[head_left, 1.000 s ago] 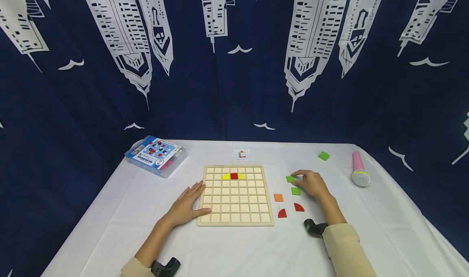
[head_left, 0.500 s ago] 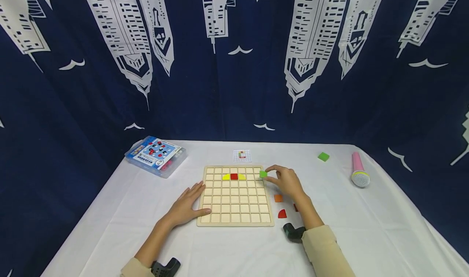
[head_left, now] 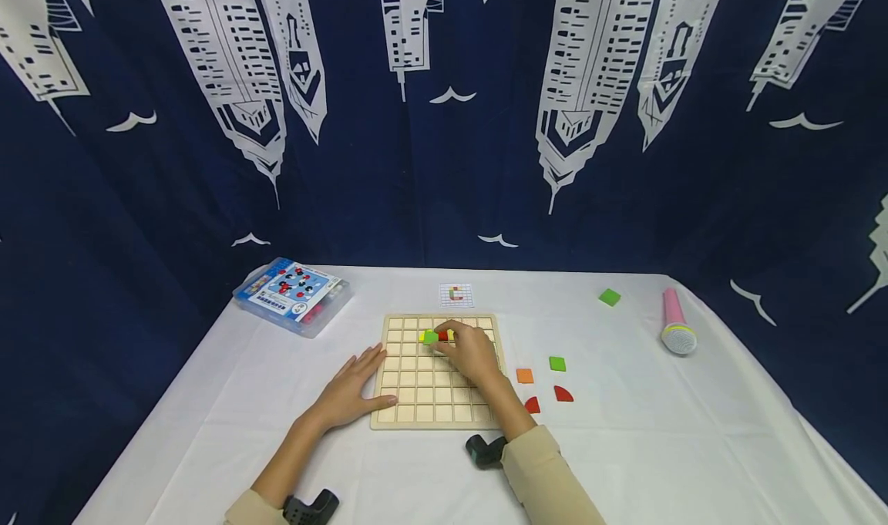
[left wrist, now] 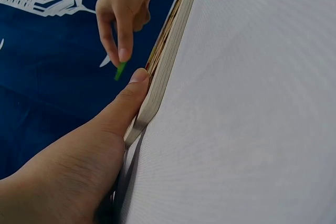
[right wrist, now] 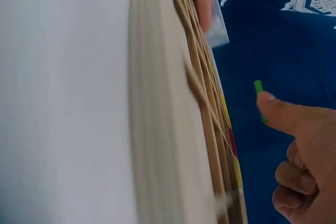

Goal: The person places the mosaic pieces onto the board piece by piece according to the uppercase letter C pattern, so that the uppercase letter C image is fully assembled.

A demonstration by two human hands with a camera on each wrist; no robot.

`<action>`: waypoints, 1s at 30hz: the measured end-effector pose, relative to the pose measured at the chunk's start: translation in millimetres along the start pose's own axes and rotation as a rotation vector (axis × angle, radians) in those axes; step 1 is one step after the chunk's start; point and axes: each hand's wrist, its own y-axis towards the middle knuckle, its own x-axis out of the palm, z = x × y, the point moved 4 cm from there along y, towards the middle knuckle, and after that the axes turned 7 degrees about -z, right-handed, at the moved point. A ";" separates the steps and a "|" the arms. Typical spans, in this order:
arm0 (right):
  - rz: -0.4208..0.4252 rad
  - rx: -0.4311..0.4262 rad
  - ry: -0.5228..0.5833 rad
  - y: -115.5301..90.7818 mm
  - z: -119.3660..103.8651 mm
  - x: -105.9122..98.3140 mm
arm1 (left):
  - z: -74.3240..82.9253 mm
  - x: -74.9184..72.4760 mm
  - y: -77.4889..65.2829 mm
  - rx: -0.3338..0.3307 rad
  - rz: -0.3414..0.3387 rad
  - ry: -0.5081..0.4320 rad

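Note:
My right hand (head_left: 474, 353) pinches a green square tile (head_left: 430, 338) between thumb and finger, over the upper rows of the wooden grid board (head_left: 444, 425). In the left wrist view the tile (left wrist: 120, 71) hangs from the fingertips above the board. Beneath the hand, a red square tile (head_left: 442, 336) lies in the grid with a yellow piece (head_left: 421, 337) at its left; the yellow piece at its right is mostly covered by the fingers. My left hand (head_left: 349, 388) rests spread at the board's left edge, its thumb (left wrist: 126, 95) on the frame.
Right of the board lie an orange tile (head_left: 525, 375), a green tile (head_left: 557, 364) and two red quarter-round pieces (head_left: 563, 394). Farther off are another green tile (head_left: 610, 297) and a pink microphone (head_left: 675, 317). A pattern card (head_left: 455, 296) and a plastic case (head_left: 291, 294) stand behind.
My right hand picked the green tile up from the table right of the board and carried it left, over the grid's upper rows. The left hand stays put.

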 end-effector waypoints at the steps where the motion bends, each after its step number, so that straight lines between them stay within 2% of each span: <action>1: -0.007 -0.001 -0.002 0.4 -1.1 3.4 | -0.1 -0.1 -0.2 0.001 0.001 -0.001; 12: -0.064 0.006 -0.009 0.9 -0.2 19.1 | -0.9 0.5 -0.2 -0.009 0.001 0.005; 24: -0.047 -0.023 -0.040 1.7 1.8 23.0 | 0.3 -1.1 -0.7 -0.010 0.000 -0.002; 30: -0.025 -0.007 0.019 -2.8 3.7 14.2 | 0.9 -0.2 -0.3 -0.010 -0.002 0.001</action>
